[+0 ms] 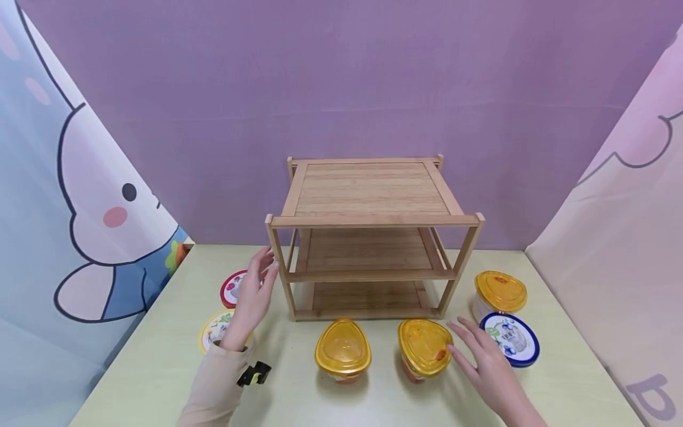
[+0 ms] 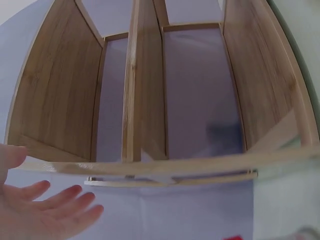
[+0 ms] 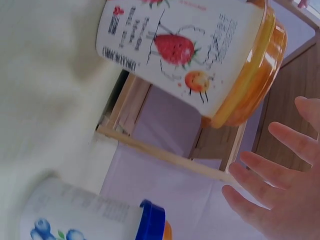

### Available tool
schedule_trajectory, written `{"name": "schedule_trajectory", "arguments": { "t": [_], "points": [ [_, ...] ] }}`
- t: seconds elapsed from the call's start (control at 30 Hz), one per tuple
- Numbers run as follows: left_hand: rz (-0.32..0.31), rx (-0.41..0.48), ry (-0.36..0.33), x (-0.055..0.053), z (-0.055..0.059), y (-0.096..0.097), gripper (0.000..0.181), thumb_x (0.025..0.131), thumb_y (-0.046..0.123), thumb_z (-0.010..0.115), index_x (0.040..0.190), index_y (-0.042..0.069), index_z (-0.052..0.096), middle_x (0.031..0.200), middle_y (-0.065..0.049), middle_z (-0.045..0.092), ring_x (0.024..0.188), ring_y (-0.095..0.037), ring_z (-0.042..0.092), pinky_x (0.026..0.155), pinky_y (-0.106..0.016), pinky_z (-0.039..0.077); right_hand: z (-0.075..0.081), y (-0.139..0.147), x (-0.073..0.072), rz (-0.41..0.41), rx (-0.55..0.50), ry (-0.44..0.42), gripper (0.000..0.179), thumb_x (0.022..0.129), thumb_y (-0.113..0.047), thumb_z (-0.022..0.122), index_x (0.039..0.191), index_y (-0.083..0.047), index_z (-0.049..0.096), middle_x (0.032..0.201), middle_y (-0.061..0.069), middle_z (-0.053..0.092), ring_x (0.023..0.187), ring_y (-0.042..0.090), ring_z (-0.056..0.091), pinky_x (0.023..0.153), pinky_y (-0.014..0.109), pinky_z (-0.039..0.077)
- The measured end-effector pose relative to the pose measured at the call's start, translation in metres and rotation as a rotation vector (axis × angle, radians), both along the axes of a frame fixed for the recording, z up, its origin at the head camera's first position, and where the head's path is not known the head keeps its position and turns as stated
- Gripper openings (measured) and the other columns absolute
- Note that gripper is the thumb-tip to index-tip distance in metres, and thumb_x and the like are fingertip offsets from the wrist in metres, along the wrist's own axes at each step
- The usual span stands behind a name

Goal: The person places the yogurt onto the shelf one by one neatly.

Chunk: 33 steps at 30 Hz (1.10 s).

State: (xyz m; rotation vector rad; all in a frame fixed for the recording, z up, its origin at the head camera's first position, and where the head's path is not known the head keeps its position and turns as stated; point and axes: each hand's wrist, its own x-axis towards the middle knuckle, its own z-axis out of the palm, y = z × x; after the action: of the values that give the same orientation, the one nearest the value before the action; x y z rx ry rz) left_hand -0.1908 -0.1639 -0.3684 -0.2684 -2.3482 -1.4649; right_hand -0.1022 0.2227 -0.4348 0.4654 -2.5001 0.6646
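Note:
A wooden shelf rack point(image 1: 373, 190) with stacked boards stands at the middle of the table. Beside its front left post is my left hand point(image 1: 257, 296), fingers extended and holding nothing; whether they touch the post I cannot tell. My right hand point(image 1: 482, 362) reaches, fingers spread, to the right side of a yellow-lidded tub point(image 1: 425, 347). In the right wrist view this tub point(image 3: 185, 55) shows a strawberry print, and the fingers point(image 3: 270, 175) are apart from it. Another yellow-lidded tub point(image 1: 343, 350) stands to its left, in front of the rack.
Behind my right hand stand a blue-rimmed tub point(image 1: 511, 338) and a further yellow-lidded tub point(image 1: 501, 290). A red-rimmed tub point(image 1: 230, 289) and a yellow-rimmed tub point(image 1: 213, 328) are partly hidden by my left arm. A purple curtain point(image 1: 363, 77) hangs behind the rack.

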Motion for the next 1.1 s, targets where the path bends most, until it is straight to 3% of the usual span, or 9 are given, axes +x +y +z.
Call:
{"name": "schedule_trajectory", "arguments": {
  "t": [0.2, 0.37, 0.5, 0.6, 0.83, 1.1],
  "points": [
    [-0.019, 0.117, -0.014, -0.01, -0.006, 0.002, 0.046, 0.095, 0.021, 0.041, 0.133, -0.001, 0.03, 0.127, -0.023, 0.041, 0.117, -0.034, 0.04, 0.096, -0.045, 0.032, -0.005, -0.009, 0.002, 0.003, 0.007, 0.0, 0.043, 0.074, -0.012, 0.069, 0.115, -0.01, 0.056, 0.118, 0.018, 0.05, 0.104, 0.036, 0.047, 0.08, 0.054, 0.038],
    [0.007, 0.19, -0.017, -0.017, -0.007, 0.003, 0.042, 0.094, 0.021, 0.042, 0.129, -0.001, 0.036, 0.122, -0.023, 0.046, 0.115, -0.032, 0.043, 0.096, -0.044, 0.033, -0.008, -0.017, 0.004, -0.018, 0.01, -0.041, 0.043, 0.076, -0.017, 0.068, 0.117, -0.01, 0.055, 0.121, 0.019, 0.048, 0.105, 0.036, 0.046, 0.077, 0.055, 0.04],
    [0.023, 0.236, -0.04, -0.021, -0.007, 0.003, 0.039, 0.094, 0.021, 0.042, 0.126, -0.001, 0.039, 0.118, -0.023, 0.05, 0.113, -0.03, 0.046, 0.096, -0.04, 0.035, -0.011, -0.023, 0.004, -0.023, 0.01, -0.009, 0.046, 0.073, -0.018, 0.07, 0.115, -0.007, 0.055, 0.121, 0.022, 0.046, 0.104, 0.038, 0.046, 0.08, 0.055, 0.038],
    [0.007, 0.246, -0.049, -0.024, -0.008, 0.003, 0.037, 0.095, 0.019, 0.04, 0.125, -0.002, 0.039, 0.116, -0.024, 0.051, 0.111, -0.03, 0.047, 0.095, -0.039, 0.035, -0.013, -0.029, 0.006, -0.045, 0.004, -0.016, 0.047, 0.072, -0.02, 0.072, 0.114, -0.006, 0.056, 0.122, 0.023, 0.045, 0.104, 0.038, 0.045, 0.079, 0.054, 0.038],
    [-0.033, 0.217, -0.042, -0.026, -0.009, 0.004, 0.033, 0.096, 0.018, 0.036, 0.123, -0.002, 0.035, 0.112, -0.026, 0.051, 0.11, -0.033, 0.046, 0.095, -0.042, 0.033, -0.016, -0.044, 0.012, -0.127, -0.036, -0.144, 0.051, 0.074, -0.032, 0.071, 0.115, -0.007, 0.054, 0.126, 0.023, 0.038, 0.109, 0.04, 0.038, 0.08, 0.058, 0.037],
    [-0.05, 0.215, -0.041, -0.026, -0.01, 0.004, 0.033, 0.096, 0.018, 0.035, 0.123, -0.001, 0.034, 0.11, -0.027, 0.05, 0.109, -0.032, 0.046, 0.094, -0.042, 0.033, -0.026, -0.051, 0.011, -0.134, -0.018, -0.052, 0.059, 0.065, -0.031, 0.077, 0.113, -0.007, 0.053, 0.126, 0.026, 0.035, 0.109, 0.043, 0.037, 0.079, 0.059, 0.038]
  ]
}}
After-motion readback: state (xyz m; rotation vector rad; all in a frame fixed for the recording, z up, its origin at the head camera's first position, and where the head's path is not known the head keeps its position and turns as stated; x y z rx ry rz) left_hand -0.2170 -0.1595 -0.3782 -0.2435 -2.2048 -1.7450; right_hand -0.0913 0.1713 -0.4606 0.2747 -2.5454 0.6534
